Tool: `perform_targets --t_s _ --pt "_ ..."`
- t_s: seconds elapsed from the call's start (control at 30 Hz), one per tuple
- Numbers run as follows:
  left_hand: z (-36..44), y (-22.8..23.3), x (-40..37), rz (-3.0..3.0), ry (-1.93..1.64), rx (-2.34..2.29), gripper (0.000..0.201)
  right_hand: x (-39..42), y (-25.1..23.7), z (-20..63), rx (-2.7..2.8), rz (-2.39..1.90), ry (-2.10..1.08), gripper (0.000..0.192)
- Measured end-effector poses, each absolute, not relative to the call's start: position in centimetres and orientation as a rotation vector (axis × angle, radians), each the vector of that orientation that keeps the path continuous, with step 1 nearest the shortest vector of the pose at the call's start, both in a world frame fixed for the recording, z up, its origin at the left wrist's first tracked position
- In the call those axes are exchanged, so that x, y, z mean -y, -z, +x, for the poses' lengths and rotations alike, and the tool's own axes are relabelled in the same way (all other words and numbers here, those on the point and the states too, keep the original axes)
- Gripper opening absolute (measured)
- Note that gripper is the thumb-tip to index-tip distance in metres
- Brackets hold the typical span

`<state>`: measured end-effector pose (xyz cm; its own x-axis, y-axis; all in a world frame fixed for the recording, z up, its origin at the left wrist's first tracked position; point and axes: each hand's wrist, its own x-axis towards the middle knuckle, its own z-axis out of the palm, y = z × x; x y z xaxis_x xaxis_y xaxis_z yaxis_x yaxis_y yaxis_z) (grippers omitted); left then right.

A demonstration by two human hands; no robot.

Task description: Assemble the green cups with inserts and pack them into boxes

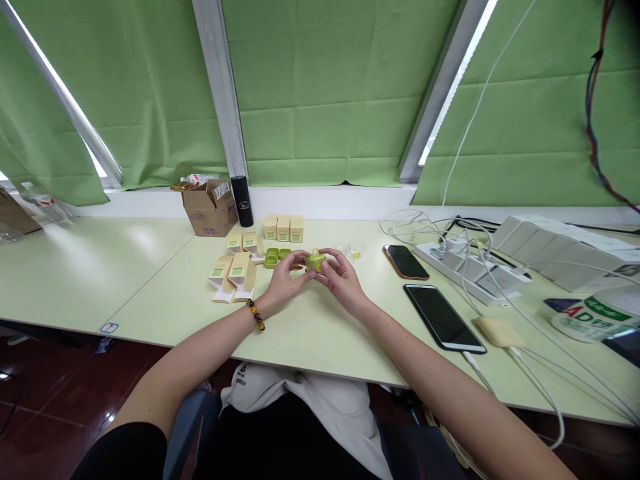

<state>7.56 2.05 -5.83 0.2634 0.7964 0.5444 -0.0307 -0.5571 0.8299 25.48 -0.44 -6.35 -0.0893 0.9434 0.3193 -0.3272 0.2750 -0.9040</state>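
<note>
A small yellow-green case (pixel 315 260) with a loop on top is held above the middle of the table. My left hand (pixel 289 275) grips its left side, fingers curled round it. On the opposite side my right hand (pixel 344 280) has thumb and fingers closed on the same case. Just left of my left hand are small green containers (pixel 273 257). Opened cream cartons (pixel 242 270) with green labels lie further left. Behind them stands a row of closed cream cartons (pixel 283 229). Small clear pieces (pixel 356 252) lie beyond my right hand.
A cardboard box (pixel 210 208) and a black cylinder (pixel 242 201) stand at the back left. On the right are two phones (pixel 444 317) (pixel 405 261), a power strip (pixel 470 273) with tangled white cables, a cream power bank (pixel 499 331) and white boxes (pixel 565 250).
</note>
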Motion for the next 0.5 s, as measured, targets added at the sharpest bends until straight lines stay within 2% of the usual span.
perform_targets --t_s 0.2,0.4,0.5 --pt "7.6 5.9 -2.7 1.628 -1.345 -0.624 0.053 0.5 6.4 25.5 1.24 -0.681 -1.195 0.049" --pt "7.1 6.1 -3.4 1.478 -1.312 -0.586 0.062 0.6 6.4 25.7 1.331 -0.631 -1.175 0.068" --pt "7.0 6.2 -3.5 1.456 -1.284 -0.563 0.062 0.5 6.6 25.7 1.331 -0.66 -1.172 0.068"
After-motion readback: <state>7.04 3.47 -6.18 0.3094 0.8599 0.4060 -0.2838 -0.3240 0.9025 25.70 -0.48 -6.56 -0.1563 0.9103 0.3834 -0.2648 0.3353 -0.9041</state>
